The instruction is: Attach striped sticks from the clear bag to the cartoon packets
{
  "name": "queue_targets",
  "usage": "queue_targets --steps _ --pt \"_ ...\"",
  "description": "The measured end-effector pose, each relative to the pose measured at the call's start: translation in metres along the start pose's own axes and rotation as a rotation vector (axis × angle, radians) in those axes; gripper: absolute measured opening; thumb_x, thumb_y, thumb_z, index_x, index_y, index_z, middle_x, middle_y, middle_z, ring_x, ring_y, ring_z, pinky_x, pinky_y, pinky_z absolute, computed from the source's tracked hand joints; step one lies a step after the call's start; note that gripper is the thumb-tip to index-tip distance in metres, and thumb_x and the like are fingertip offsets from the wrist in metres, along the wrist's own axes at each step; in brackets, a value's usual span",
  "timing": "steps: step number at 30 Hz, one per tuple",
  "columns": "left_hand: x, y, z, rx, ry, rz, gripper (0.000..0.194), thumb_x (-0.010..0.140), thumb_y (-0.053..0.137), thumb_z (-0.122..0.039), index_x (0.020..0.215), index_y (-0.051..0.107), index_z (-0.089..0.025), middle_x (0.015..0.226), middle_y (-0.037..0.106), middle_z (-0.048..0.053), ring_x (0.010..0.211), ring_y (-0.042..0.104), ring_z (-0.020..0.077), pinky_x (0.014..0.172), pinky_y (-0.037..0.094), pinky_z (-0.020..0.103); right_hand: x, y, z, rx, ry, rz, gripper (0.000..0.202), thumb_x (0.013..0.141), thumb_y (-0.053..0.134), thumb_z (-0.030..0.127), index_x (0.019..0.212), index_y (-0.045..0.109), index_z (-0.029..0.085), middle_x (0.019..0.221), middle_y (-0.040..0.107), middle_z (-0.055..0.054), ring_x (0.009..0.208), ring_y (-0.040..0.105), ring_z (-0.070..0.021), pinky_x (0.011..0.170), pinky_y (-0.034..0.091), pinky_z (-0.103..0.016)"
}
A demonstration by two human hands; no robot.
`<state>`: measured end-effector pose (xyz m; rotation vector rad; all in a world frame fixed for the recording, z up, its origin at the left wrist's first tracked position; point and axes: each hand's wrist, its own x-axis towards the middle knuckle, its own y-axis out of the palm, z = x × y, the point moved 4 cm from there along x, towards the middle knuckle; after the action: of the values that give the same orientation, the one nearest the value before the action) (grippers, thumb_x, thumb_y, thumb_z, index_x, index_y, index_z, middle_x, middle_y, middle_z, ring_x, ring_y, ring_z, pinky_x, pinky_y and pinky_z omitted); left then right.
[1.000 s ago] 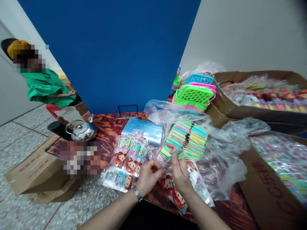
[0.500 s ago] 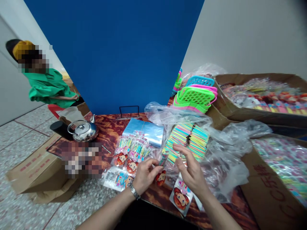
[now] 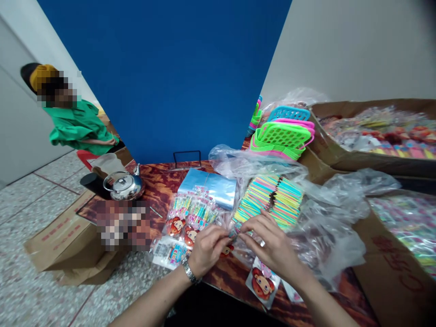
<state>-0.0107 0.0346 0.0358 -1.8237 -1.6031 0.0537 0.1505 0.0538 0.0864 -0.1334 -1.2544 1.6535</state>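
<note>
Clear printed plastic pouches [image 3: 176, 225]: coloured sticks [image 3: 184, 204] inside. Left hand [image 3: 207, 250]: grip pinching small clear printed plastic packet [image 3: 234, 232] over brown marbled surface [image 3: 220, 276]. Right hand [image 3: 271, 241] at packet, half-curled (cannot tell whether pinching). Brown cardboard box [image 3: 381, 259]: shiny plastic packets [image 3: 405, 222] inside.

Light in here flat, even. Glints on kettle [image 3: 123, 187], nine o'clock; glare on clear plastic [image 3: 354, 195], past three. Deep shadow under table [image 3: 155, 175], six. Dark vignetting, two; carton [image 3: 384, 272] soft, four. Held packet [image 3: 235, 230] blurred.
</note>
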Motion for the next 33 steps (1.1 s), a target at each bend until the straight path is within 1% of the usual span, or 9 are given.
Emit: queue_targets --steps 3,6,10,13,18,22,26,29,33 --pt "-0.002 0.0 -0.003 -0.003 -0.012 0.016 0.015 0.084 0.052 -0.023 0.088 0.065 -0.018 0.079 0.067 0.008 0.078 0.062 0.018 0.072 0.049 0.028 0.003 0.005 0.007 0.064 0.005 0.082 0.009 0.08 0.056 0.028 0.088 0.061 0.027 0.078 0.065 0.0 0.073 0.06 -0.0166 0.091 0.038 -0.042" --pt "-0.003 -0.014 0.008 -0.001 -0.134 -0.01 0.013 0.083 0.054 -0.025 0.08 0.065 -0.018 0.074 0.066 0.005 0.069 0.061 0.0157 0.063 0.048 0.024 -0.001 0.004 0.003 0.115 0.04 0.092 0.029 0.083 0.053 0.029 0.111 0.054 0.029 0.089 0.064 -0.003 0.082 0.06 -0.0176 0.084 0.044 -0.036" --pt "0.004 -0.057 0.041 0.135 -0.272 -0.119 0.017 0.082 0.053 -0.03 0.073 0.062 -0.019 0.077 0.065 0.004 0.075 0.06 0.0173 0.069 0.048 0.027 -0.023 -0.006 -0.031 0.085 0.215 0.02 0.038 0.086 0.047 0.03 0.123 0.045 0.026 0.095 0.063 -0.005 0.082 0.061 -0.0175 0.071 0.048 -0.03" --pt "0.017 -0.078 0.07 0.307 -0.234 -0.035 0.018 0.079 0.055 -0.031 0.068 0.062 -0.019 0.094 0.063 0.008 0.093 0.058 0.0234 0.086 0.043 0.038 -0.053 -0.012 -0.066 -0.073 0.322 0.061 0.03 0.085 0.046 0.035 0.111 0.055 0.025 0.089 0.065 -0.005 0.075 0.062 -0.0189 0.064 0.048 -0.03" --pt "0.026 -0.077 0.106 0.553 -0.256 -0.043 0.023 0.076 0.054 -0.033 0.09 0.061 -0.016 0.111 0.056 0.014 0.111 0.048 0.0302 0.095 0.037 0.046 -0.1 -0.008 -0.103 -0.399 0.424 0.165 0.023 0.074 0.058 0.038 0.094 0.063 0.029 0.075 0.063 -0.005 0.066 0.06 -0.0212 0.05 0.041 -0.029" --pt "0.02 -0.069 0.117 0.591 -0.284 -0.077 0.033 0.079 0.049 -0.036 0.103 0.055 -0.014 0.114 0.055 0.016 0.111 0.048 0.0306 0.094 0.038 0.046 -0.112 0.002 -0.111 -0.403 0.431 0.162 0.02 0.07 0.064 0.034 0.089 0.063 0.029 0.076 0.063 -0.006 0.068 0.058 -0.0209 0.051 0.039 -0.029" --pt "0.019 -0.072 0.11 0.596 -0.237 -0.11 0.036 0.079 0.049 -0.038 0.105 0.054 -0.013 0.113 0.055 0.017 0.11 0.049 0.0312 0.093 0.039 0.046 -0.109 0.009 -0.115 -0.387 0.513 0.304 0.01 0.08 0.052 0.029 0.082 0.06 0.022 0.079 0.063 -0.004 0.071 0.059 -0.0173 0.058 0.041 -0.026" --pt "0.022 -0.072 0.086 0.598 -0.152 -0.211 0.034 0.08 0.05 -0.033 0.107 0.053 -0.013 0.116 0.052 0.017 0.113 0.046 0.0316 0.095 0.037 0.048 -0.106 0.008 -0.112 -0.467 0.498 0.362 0.019 0.087 0.041 0.025 0.09 0.059 0.02 0.08 0.065 -0.005 0.074 0.061 -0.0177 0.063 0.041 -0.026" --pt "0.022 -0.038 0.036 0.426 0.019 -0.196 0.031 0.082 0.051 -0.023 0.113 0.051 -0.017 0.122 0.05 0.014 0.118 0.044 0.027 0.099 0.035 0.045 -0.102 0.003 -0.107 -0.584 0.427 0.374 0.026 0.086 0.041 0.014 0.105 0.057 0.02 0.078 0.069 -0.007 0.075 0.063 -0.0187 0.069 0.041 -0.028"
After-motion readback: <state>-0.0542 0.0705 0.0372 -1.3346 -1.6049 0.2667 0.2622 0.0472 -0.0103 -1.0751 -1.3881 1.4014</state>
